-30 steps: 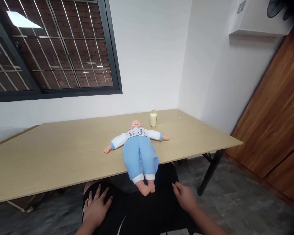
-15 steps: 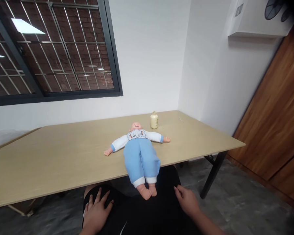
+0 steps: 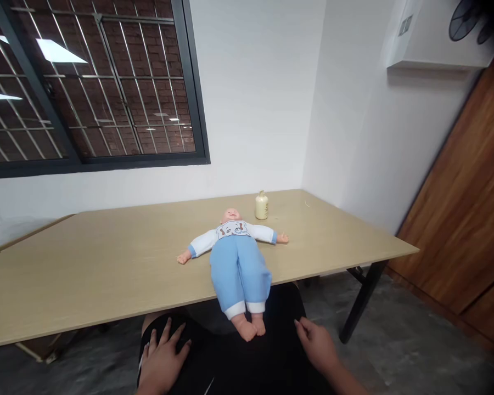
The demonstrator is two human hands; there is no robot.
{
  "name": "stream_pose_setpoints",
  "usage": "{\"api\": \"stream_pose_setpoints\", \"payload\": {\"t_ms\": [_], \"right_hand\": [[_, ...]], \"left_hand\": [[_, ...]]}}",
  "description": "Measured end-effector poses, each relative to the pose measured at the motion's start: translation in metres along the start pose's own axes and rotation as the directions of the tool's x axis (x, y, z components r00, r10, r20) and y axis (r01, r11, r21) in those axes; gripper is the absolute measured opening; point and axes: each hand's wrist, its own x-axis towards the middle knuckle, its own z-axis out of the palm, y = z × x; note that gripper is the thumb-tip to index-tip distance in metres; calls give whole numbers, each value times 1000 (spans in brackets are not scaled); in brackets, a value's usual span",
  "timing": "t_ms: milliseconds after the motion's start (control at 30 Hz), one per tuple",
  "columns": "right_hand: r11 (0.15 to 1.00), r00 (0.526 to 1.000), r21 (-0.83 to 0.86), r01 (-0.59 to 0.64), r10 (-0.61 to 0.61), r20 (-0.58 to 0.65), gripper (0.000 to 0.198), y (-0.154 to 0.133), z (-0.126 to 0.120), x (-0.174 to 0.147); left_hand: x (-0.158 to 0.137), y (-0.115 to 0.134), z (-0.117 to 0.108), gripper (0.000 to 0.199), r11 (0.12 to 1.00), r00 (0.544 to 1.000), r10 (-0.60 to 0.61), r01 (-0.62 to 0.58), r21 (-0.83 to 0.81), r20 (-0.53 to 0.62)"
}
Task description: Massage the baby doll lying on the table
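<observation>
Both hands rest flat and empty on the person's black-clad thighs, the left hand (image 3: 160,359) and the right hand (image 3: 319,345) either side of the baby doll's (image 3: 236,263) feet. The doll lies face up at the table's (image 3: 86,274) near edge, legs overhanging, with a cream bottle (image 3: 262,206) by the far edge beyond its head.

Both hands lie flat below the table (image 3: 107,285) edge, the left hand (image 3: 161,359) at lower left of centre, the right hand (image 3: 318,346) at lower right. Between them the doll (image 3: 237,263) hangs its feet over the edge. Bare tabletop spreads wide on the left of the frame and on the right. Just behind the doll's head stands a small bottle (image 3: 262,206).
</observation>
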Motion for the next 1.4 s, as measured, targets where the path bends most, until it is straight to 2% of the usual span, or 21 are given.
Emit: {"api": "stream_pose_setpoints", "payload": {"t_ms": [267,833,1167,1400], "right_hand": [[1000,1000,18,8,-8,0,49,0,0,-1],[1000,1000,-1,-5,5,21,48,1,-1,-1],[999,1000,33,27,-27,0,50,10,6,3],[1000,1000,8,10,-10,2,48,2,0,0]], "left_hand": [[-3,6,-8,67,997,998,-28,24,79,51],[0,2,-3,67,997,999,-18,14,82,52],[0,1,-2,66,999,1000,-17,16,36,24],[0,1,-2,66,999,1000,-16,16,33,19]]}}
